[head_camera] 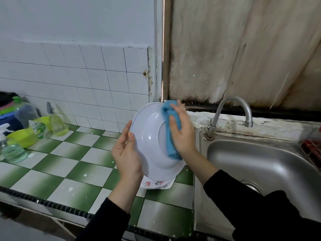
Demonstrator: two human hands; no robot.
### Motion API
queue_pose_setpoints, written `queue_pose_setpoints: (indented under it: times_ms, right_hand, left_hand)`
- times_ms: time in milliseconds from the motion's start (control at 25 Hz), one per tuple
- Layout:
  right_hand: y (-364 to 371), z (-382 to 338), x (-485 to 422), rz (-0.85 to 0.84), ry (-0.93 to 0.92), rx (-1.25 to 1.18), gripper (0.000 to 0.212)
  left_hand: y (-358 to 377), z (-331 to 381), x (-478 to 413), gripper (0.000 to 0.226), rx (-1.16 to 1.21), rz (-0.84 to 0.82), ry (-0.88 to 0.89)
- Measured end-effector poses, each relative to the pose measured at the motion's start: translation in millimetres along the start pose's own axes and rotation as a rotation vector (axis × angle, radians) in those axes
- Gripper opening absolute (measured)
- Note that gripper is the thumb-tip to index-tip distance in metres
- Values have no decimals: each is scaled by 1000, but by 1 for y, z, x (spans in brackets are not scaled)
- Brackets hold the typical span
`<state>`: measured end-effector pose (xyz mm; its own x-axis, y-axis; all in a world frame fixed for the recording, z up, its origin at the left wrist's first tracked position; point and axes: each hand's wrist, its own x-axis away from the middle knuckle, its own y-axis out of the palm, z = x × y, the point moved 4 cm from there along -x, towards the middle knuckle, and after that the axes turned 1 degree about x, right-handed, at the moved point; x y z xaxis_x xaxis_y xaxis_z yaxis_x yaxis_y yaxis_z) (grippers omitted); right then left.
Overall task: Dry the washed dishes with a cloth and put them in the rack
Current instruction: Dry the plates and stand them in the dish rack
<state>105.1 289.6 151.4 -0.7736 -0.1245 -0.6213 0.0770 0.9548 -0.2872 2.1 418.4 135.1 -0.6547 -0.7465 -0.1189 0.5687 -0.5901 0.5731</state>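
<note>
A white bowl (pixel 149 136) is held up on edge above the counter, its underside facing me. My left hand (pixel 127 150) grips its left rim, thumb on the outside. My right hand (pixel 182 129) presses a folded blue cloth (pixel 171 136) flat against the bowl's base, fingers straight. Below the bowl, a flower-patterned plate (pixel 156 184) lies on the green-and-white tiled counter (pixel 69 162), mostly hidden by the bowl and my left wrist. A red wire rack (pixel 312 150) shows at the far right edge.
A steel sink (pixel 260 164) with a curved tap (pixel 231 108) lies to the right. Spray bottles and green plastic containers (pixel 26 133) crowd the counter's far left by the tiled wall. The counter's front edge runs along the lower left.
</note>
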Motion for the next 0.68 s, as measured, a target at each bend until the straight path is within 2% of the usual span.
queue_pose_setpoints:
  times_ms: [40, 80, 200, 240, 280, 440, 480, 520, 680]
  right_hand:
    - [-1, 0, -3, -6, 144, 22, 40]
    - [2, -5, 0, -63, 126, 91, 44]
    - [3, -19, 29, -354, -400, 206, 51]
    - [-4, -15, 39, -417, -475, 212, 50]
    - [-13, -6, 41, -413, -459, 221, 50]
    - [-39, 11, 17, -85, 30, 90, 49]
    - [-39, 3, 16, -42, 67, 92, 50]
    - [-39, -7, 20, -18, 43, 128, 51]
    - [-55, -12, 63, 27, -339, 236, 48]
  left_hand:
    - [2, 1, 0, 29, 16, 22, -8]
    - [4, 3, -1, 29, 38, 42, -18]
    - [6, 5, -11, 29, 125, 86, -64]
    - [5, 5, -13, 29, 146, 84, -90]
    - [4, 3, -14, 29, 151, 80, -113]
    - [16, -3, 2, 30, 113, 51, -152]
    - [22, -1, 6, 29, 114, 47, -140]
    - [27, 1, 8, 28, 119, 42, -121]
    - [43, 7, 21, 26, 145, 7, -135]
